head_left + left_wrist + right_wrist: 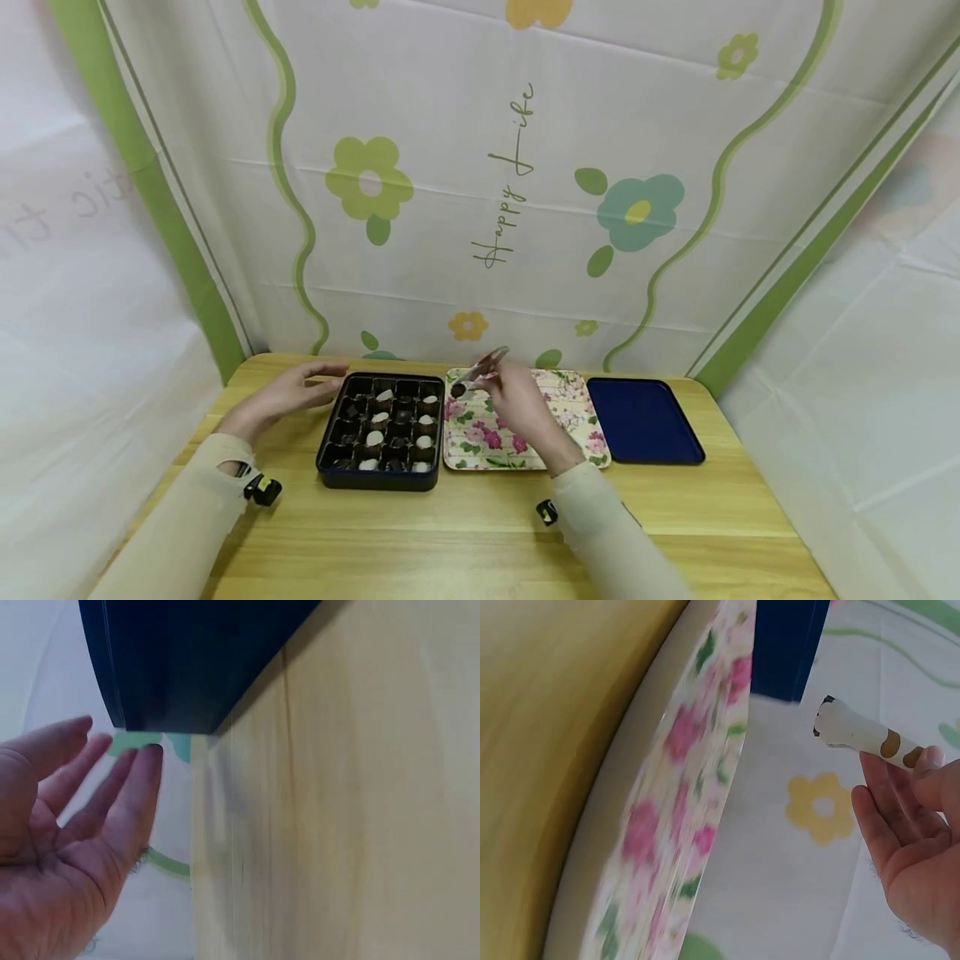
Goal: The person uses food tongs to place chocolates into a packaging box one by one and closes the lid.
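Observation:
My right hand [521,404] pinches a pair of small tongs [482,367] above the floral tray [472,450]. In the right wrist view the tongs [866,735] are white with brown spots and end in a paw shape. A dark round piece, like a chocolate [458,389], sits at their tip, mostly hidden behind the paw in that view. Left of the tray stands a dark box [378,481] with a divided insert holding white and dark chocolates. Beside its far left corner is my left hand [288,393], fingers loosely extended and holding nothing; contact with the box is unclear.
A flat dark blue lid or tray [648,421] lies right of the floral tray. The wooden table [480,542] ends at a white flowered curtain [450,208] behind, with more fabric on both sides.

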A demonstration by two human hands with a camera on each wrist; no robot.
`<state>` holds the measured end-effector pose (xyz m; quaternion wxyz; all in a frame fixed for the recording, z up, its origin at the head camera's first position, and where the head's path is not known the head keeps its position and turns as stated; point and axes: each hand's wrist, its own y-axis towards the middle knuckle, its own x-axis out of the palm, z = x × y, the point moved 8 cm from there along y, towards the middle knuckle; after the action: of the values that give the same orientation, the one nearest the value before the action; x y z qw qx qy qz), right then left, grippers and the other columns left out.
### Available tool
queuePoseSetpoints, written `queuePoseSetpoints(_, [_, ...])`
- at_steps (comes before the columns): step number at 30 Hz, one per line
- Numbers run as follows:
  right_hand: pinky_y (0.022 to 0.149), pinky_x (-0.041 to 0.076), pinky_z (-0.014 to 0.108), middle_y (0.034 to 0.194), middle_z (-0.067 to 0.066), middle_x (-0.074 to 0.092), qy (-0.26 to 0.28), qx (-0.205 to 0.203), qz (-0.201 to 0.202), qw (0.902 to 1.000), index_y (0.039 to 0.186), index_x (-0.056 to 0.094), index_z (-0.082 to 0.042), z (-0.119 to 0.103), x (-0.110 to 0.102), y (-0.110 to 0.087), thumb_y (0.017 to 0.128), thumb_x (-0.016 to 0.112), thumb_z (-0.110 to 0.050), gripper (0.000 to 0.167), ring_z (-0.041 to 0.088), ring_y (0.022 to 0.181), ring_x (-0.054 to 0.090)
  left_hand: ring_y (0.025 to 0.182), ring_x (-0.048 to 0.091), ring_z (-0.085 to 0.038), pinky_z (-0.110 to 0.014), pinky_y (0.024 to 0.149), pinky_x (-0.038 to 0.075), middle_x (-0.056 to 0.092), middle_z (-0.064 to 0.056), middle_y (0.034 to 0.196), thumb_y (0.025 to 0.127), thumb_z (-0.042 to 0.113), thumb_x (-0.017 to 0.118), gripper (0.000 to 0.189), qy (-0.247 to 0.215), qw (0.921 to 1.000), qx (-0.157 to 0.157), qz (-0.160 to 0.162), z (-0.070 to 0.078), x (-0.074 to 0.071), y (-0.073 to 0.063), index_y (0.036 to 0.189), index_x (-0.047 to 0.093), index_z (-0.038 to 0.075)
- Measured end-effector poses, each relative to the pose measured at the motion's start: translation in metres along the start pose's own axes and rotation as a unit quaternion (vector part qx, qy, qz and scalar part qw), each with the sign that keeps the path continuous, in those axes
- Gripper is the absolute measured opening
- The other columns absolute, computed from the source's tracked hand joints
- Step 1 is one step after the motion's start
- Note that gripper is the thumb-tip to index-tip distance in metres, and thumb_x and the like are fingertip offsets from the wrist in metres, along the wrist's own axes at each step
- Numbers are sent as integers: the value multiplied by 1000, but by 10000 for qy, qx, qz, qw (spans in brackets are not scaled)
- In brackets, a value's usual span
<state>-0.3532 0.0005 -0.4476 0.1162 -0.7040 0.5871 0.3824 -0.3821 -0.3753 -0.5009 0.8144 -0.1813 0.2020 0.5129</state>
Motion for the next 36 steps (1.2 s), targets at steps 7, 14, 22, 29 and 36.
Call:
queuePoseSetpoints(7, [85, 72, 34, 132, 12, 87, -110, -263, -190, 9994, 147, 73, -12, -28, 30, 19, 120, 67, -16, 28, 29, 110, 87, 164, 51, -60, -67, 131, 54, 42, -34, 184, 125, 21, 59, 58, 190, 9995, 24, -260, 0, -4, 6, 176, 47, -4])
queuePoseSetpoints(14, [69, 57, 26, 132, 12, 86, 159, -246, -522, 9982, 152, 71, -9, -50, 58, 35, 122, 65, -16, 32, 27, 87, 81, 159, 57, -59, -62, 128, 58, 44, -39, 180, 125, 16, 59, 56, 77, 9991, 50, -417, 0, -2, 10, 174, 48, -7])
queuePoseSetpoints(22, [82, 65, 23, 137, 7, 86, -121, -352, -831, 9958, 153, 73, -13, -77, 87, 55, 123, 64, -21, 32, 25, 103, 85, 157, 61, -54, -46, 123, 64, 41, -42, 180, 125, 11, 56, 54, -269, 9985, -136, -458, -4, 0, 13, 174, 46, -11])
queuePoseSetpoints(29, [82, 63, 20, 136, 1, 86, -171, -316, -1089, 9934, 148, 73, -16, -91, 112, 74, 122, 64, -21, 28, 15, 112, 84, 153, 66, -44, -38, 121, 65, 43, -41, 179, 125, 10, 55, 55, -536, 9970, -278, -482, -6, 2, 14, 174, 43, -13])
queuePoseSetpoints(36, [72, 49, 21, 139, 3, 85, -260, -435, -1299, 9902, 148, 72, -15, -95, 126, 84, 123, 62, -21, 28, 22, 113, 84, 156, 62, -49, -42, 122, 64, 37, -44, 180, 125, 6, 53, 55, -582, 9968, -360, -420, -7, 3, 14, 173, 41, -15])
